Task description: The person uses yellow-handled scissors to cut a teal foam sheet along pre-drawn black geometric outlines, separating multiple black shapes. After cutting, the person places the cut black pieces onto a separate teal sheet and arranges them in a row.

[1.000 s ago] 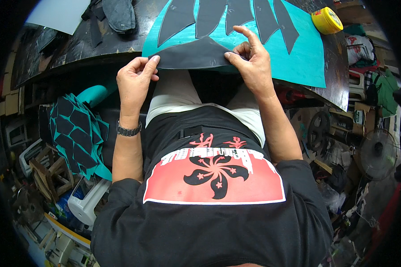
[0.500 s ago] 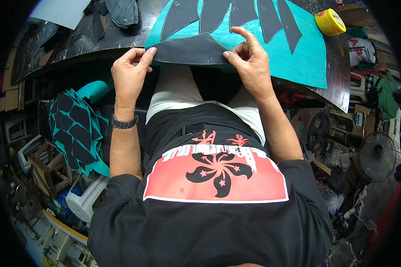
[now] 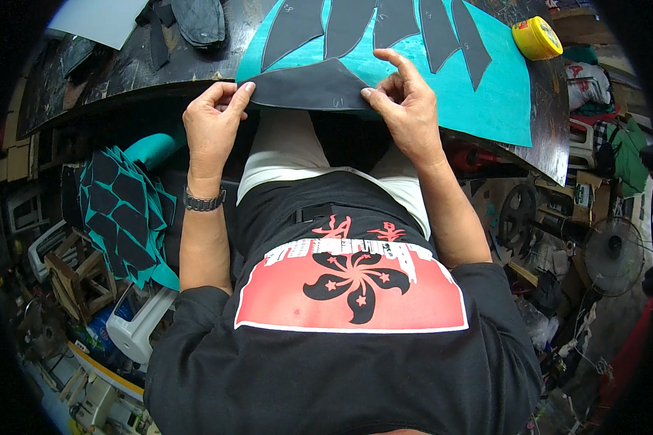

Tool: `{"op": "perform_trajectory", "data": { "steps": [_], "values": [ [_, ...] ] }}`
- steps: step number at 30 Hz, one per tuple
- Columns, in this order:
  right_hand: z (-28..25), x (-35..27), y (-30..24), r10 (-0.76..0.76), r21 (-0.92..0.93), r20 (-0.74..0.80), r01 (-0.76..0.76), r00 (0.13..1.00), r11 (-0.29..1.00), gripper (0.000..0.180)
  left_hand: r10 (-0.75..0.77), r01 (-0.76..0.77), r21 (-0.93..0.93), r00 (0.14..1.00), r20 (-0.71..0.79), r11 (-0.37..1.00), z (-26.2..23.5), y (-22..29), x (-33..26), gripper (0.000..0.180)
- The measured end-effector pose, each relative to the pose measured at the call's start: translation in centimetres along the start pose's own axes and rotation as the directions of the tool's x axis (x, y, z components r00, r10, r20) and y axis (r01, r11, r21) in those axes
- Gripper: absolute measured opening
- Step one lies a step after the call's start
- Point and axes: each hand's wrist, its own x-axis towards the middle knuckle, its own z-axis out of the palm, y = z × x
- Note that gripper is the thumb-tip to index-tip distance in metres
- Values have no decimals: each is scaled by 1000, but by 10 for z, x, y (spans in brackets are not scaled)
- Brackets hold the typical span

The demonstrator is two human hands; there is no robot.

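worktop (image 3: 123, 76): dark, scuffed board curving across the top of my view, its near edge over my lap.
teal sheet (image 3: 479, 94): big turquoise sheet lying flat on the worktop, reaching to its right end.
cut pieces (image 3: 290, 29): several dark pointed shapes laid side by side on the teal sheet; that much looks done to me.
dark piece (image 3: 305, 90): the wide one at the near edge of the sheet, overhanging the worktop; it seems the one in work, not yet settled.
stack at my left (image 3: 127, 210): teal and black pieces piled below the worktop, beside my left knee.
left hand (image 3: 212, 127): fingers curled, thumb and forefinger pinching the dark piece's left corner.
right hand (image 3: 406, 109): pinching its right edge, forefinger stretched onto the teal sheet.
yellow tin (image 3: 537, 38): round, on the far right corner.
room: cluttered workshop, crates, a fan and a wheel on the floor.
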Motion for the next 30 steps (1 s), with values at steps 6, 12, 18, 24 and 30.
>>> {"op": "perform_trajectory", "data": {
  "steps": [6,12,18,24,30],
  "values": [
    [1,-1,0,7,-14,9,-7,1000,1000,50,13,-13,-14,1000,4,1000,-1,-2,-1,21],
    [2,-1,-1,23,-25,-4,-23,1000,999,50,4,-4,-30,1000,1,1000,0,-1,-1,21],
    [3,0,-4,43,-4,26,-42,999,999,50,6,-5,-43,1000,2,999,-1,-2,2,22],
    [3,1,-5,38,-80,21,-37,999,996,51,49,-44,108,998,-37,993,0,-2,0,26],
    [3,4,-2,17,-147,0,-17,1000,989,52,-24,45,160,991,-129,986,-4,-16,-10,36]
  ]
}}
